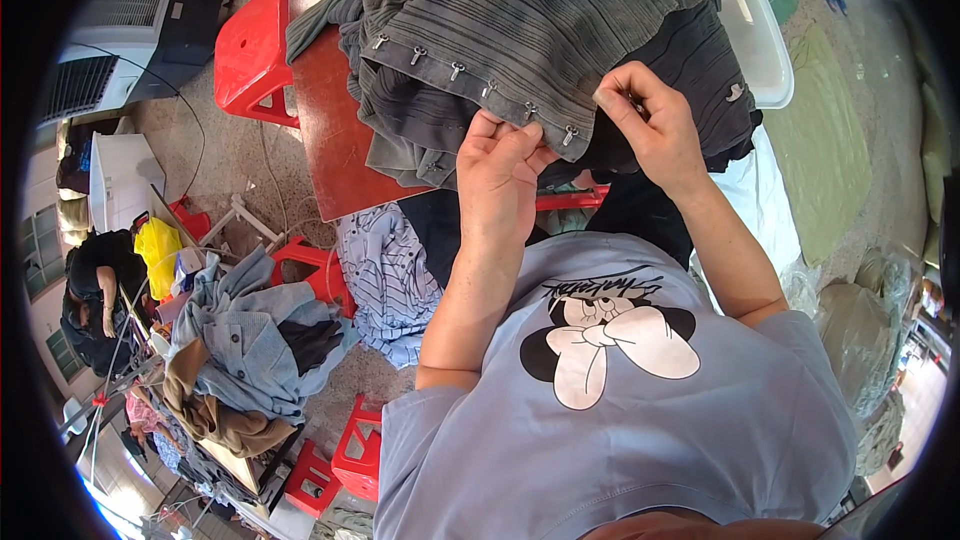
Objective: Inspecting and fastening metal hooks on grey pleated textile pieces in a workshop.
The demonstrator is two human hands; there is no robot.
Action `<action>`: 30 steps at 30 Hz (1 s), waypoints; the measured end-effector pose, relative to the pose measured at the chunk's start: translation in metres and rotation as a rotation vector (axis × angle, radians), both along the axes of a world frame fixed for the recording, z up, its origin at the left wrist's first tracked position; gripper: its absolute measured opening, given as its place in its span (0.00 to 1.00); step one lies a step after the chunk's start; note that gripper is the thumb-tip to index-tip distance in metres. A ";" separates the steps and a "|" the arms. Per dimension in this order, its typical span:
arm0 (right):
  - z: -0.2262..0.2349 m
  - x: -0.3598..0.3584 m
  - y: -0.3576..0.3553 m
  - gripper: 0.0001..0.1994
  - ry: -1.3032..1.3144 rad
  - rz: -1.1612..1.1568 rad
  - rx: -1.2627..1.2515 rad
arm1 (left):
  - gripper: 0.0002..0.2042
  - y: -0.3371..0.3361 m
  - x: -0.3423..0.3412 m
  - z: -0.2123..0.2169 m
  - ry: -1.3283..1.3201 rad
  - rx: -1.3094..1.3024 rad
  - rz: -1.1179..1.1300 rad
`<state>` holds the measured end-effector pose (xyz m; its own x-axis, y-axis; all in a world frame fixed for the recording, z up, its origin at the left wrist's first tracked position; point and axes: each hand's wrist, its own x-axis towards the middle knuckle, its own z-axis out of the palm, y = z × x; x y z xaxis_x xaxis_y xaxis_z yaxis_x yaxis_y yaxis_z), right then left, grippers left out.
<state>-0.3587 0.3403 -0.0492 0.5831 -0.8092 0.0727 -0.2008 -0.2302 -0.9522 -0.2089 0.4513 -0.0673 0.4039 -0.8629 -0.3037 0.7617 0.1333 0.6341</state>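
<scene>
Light-blue cotton T-shirt with a black-and-white cartoon print [620, 380], worn by the person, fills the lower centre of the frame. Above it, upper centre: grey striped fabric garment with a row of small metal hooks [500, 30], heaped on a reddish-brown wooden table [330, 130]; left hand [505, 165] pinches its hooked hem, right hand [650, 120] grips the same edge just beside. Outward: red plastic stool [255, 50] at upper left, white plastic tub [760, 40] at upper right, pile of pale-blue denim clothing [250, 340] at lower left.
</scene>
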 end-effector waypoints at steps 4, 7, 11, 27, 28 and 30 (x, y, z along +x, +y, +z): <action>-0.003 -0.010 0.005 0.10 0.120 0.100 0.174 | 0.11 -0.001 -0.001 -0.002 0.013 -0.019 0.006; -0.008 -0.010 0.008 0.10 0.048 0.090 0.408 | 0.11 -0.001 -0.002 -0.003 0.008 -0.018 0.009; -0.008 -0.010 0.014 0.12 -0.020 0.007 -0.013 | 0.10 -0.001 -0.004 -0.001 -0.012 -0.011 0.026; 0.004 -0.015 -0.007 0.10 0.160 0.248 -0.560 | 0.10 -0.001 -0.004 0.001 -0.161 0.048 0.032; 0.002 -0.014 -0.007 0.10 0.150 0.232 -0.583 | 0.10 -0.001 -0.004 0.001 -0.145 0.037 0.021; -0.002 -0.011 -0.008 0.09 0.133 0.237 -0.606 | 0.10 -0.001 -0.004 0.001 -0.162 0.043 0.027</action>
<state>-0.3699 0.3323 -0.0509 0.7755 -0.4968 0.3896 -0.1861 -0.7696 -0.6108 -0.2133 0.4499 -0.0667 0.4732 -0.8389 -0.2690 0.6456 0.1224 0.7538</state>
